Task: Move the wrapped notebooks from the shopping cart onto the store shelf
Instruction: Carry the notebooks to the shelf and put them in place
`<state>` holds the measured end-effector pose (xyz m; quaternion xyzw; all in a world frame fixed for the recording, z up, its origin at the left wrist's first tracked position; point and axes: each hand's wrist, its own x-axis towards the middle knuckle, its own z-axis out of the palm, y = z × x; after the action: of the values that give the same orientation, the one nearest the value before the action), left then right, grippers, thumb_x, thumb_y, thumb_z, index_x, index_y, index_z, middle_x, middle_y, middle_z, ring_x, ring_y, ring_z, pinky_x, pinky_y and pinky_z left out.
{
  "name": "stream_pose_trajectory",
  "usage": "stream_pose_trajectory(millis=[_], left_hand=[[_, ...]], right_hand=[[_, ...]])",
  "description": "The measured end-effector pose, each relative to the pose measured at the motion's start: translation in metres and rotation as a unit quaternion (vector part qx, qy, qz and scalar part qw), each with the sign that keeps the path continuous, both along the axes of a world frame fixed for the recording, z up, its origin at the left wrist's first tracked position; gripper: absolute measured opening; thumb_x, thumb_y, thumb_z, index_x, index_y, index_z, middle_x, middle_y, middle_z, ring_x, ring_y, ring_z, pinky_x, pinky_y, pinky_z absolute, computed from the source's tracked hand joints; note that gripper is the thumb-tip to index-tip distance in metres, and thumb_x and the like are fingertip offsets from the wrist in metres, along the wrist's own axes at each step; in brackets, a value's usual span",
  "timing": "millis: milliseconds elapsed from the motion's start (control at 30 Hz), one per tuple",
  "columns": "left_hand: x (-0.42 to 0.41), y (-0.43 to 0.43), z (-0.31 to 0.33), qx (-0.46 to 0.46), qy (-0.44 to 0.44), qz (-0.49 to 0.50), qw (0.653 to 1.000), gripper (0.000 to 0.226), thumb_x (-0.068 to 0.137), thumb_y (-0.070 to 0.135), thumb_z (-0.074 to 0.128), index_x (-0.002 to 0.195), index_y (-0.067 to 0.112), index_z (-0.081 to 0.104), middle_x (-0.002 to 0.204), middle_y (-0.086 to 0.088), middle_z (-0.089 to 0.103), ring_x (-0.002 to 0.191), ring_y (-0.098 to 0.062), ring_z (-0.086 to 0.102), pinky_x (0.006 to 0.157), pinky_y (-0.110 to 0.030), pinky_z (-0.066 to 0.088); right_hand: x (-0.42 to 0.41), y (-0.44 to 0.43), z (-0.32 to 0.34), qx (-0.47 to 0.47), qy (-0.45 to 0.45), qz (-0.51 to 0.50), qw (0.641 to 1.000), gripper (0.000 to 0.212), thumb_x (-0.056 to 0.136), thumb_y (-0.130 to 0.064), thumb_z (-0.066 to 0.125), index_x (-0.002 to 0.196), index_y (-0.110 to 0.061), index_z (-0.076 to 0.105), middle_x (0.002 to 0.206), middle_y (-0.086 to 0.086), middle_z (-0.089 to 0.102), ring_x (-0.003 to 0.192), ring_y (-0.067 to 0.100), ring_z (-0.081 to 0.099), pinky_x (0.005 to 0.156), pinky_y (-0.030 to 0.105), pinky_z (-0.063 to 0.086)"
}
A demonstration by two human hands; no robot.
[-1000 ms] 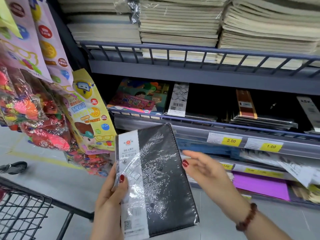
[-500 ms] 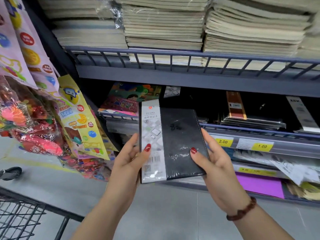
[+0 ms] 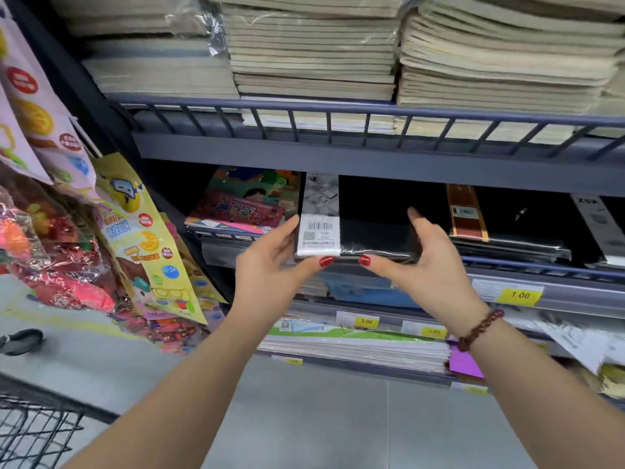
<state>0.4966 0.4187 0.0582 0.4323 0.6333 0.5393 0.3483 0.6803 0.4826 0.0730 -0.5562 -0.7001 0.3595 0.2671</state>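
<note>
A black wrapped notebook [image 3: 372,231] with a white barcode band lies nearly flat, partly inside the middle shelf [image 3: 527,267], its near edge over the front rail. My left hand [image 3: 270,269] grips its left side, thumb on the near edge. On its right side my right hand [image 3: 431,269] holds it the same way, fingers reaching past the far corner. A stack of similar black wrapped notebooks [image 3: 507,243] sits just to the right on that shelf. The shopping cart [image 3: 30,431] shows only a wire corner at the bottom left.
Colourful children's books [image 3: 243,204] lie left of the notebook on the same shelf. Piles of beige exercise books [image 3: 311,55] fill the shelf above. Hanging toy packs [image 3: 128,238] crowd the left side. Lower shelves hold paper stacks and yellow price tags [image 3: 521,295].
Both hands carried the notebook up and forward from chest height to the middle shelf and tipped it flat. My right hand, apart from it at first, now holds its right side.
</note>
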Motion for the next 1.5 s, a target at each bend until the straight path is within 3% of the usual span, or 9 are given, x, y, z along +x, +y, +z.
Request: stream_pose_trajectory(millis=[100,300,433,567,700,767,933,1233,1500], left_hand=[[-0.004,0.017,-0.005,-0.016,0.074,0.0,0.997,0.055,0.074,0.013,0.079,0.114,0.043,0.056,0.103,0.032,0.062,0.097,0.012,0.059,0.089,-0.01,0.045],[-0.015,0.04,-0.012,-0.056,0.239,0.013,0.969,0.056,0.078,0.03,0.075,0.13,0.018,0.057,0.12,0.003,0.062,0.086,-0.011,0.056,0.08,-0.024,0.046],[-0.019,0.043,-0.015,-0.059,0.238,0.012,0.969,0.05,0.078,0.031,0.075,0.125,0.022,0.06,0.11,0.005,0.067,0.079,-0.009,0.057,0.072,-0.023,0.046],[-0.017,0.04,-0.019,-0.048,0.239,0.009,0.97,0.045,0.079,0.033,0.074,0.121,0.024,0.062,0.107,0.007,0.067,0.087,-0.013,0.061,0.078,-0.026,0.05],[-0.017,0.037,-0.017,-0.092,0.167,-0.019,0.981,0.057,0.081,0.028,0.072,0.134,0.023,0.051,0.135,0.001,0.054,0.093,0.001,0.06,0.091,-0.03,0.051],[-0.016,0.03,-0.007,-0.113,0.182,-0.036,0.976,0.061,0.085,0.025,0.069,0.14,0.02,0.043,0.143,0.001,0.045,0.116,-0.01,0.053,0.101,-0.029,0.043],[-0.025,-0.012,0.024,-0.15,0.328,-0.081,0.929,0.064,0.088,0.035,0.062,0.145,0.02,0.036,0.149,-0.002,0.039,0.14,-0.019,0.026,0.114,-0.035,0.025],[-0.066,-0.139,0.113,-0.145,0.538,-0.069,0.827,0.057,0.068,0.032,0.059,0.121,0.009,0.062,0.114,-0.015,0.065,0.104,-0.036,0.062,0.085,-0.047,0.052],[-0.132,-0.265,0.193,-0.231,0.58,0.066,0.778,0.065,0.078,0.048,0.045,0.137,0.019,0.048,0.136,-0.007,0.053,0.125,-0.031,0.047,0.104,-0.045,0.038]], right_hand=[[-0.005,0.006,-0.011,0.065,-0.054,-0.016,0.996,0.083,0.079,-0.043,0.069,0.146,-0.015,0.029,0.128,0.005,0.048,0.128,0.019,0.035,0.101,0.024,0.029],[-0.01,0.011,-0.031,0.141,-0.058,-0.055,0.987,0.063,0.086,-0.04,0.061,0.141,-0.016,0.04,0.12,0.01,0.058,0.119,0.025,0.047,0.095,0.032,0.039],[-0.01,0.011,-0.039,0.167,-0.061,-0.06,0.982,0.063,0.086,-0.041,0.061,0.14,-0.016,0.042,0.112,0.011,0.061,0.112,0.026,0.052,0.091,0.034,0.044],[-0.008,0.012,-0.039,0.144,-0.044,-0.05,0.987,0.063,0.086,-0.041,0.062,0.142,-0.018,0.04,0.138,0.008,0.049,0.132,0.022,0.038,0.106,0.033,0.034],[-0.005,0.01,-0.035,0.127,-0.062,-0.025,0.99,0.065,0.088,-0.041,0.058,0.144,-0.021,0.033,0.144,0.007,0.042,0.135,0.021,0.033,0.109,0.035,0.034],[-0.002,0.008,-0.028,0.102,-0.105,0.011,0.989,0.07,0.088,-0.044,0.056,0.147,-0.022,0.025,0.143,0.007,0.04,0.134,0.021,0.031,0.109,0.035,0.034],[0.01,-0.014,0.008,0.069,-0.209,0.092,0.971,0.069,0.09,-0.045,0.052,0.148,-0.021,0.022,0.154,0.007,0.024,0.14,0.024,0.024,0.111,0.035,0.03],[-0.021,-0.089,0.094,0.177,-0.269,0.224,0.92,0.065,0.088,-0.049,0.051,0.143,-0.02,0.031,0.154,0.007,0.024,0.139,0.027,0.025,0.112,0.04,0.025],[-0.115,-0.164,0.164,0.266,-0.233,0.336,0.873,0.064,0.084,-0.047,0.054,0.139,-0.017,0.039,0.147,0.007,0.037,0.133,0.03,0.035,0.108,0.041,0.03]])
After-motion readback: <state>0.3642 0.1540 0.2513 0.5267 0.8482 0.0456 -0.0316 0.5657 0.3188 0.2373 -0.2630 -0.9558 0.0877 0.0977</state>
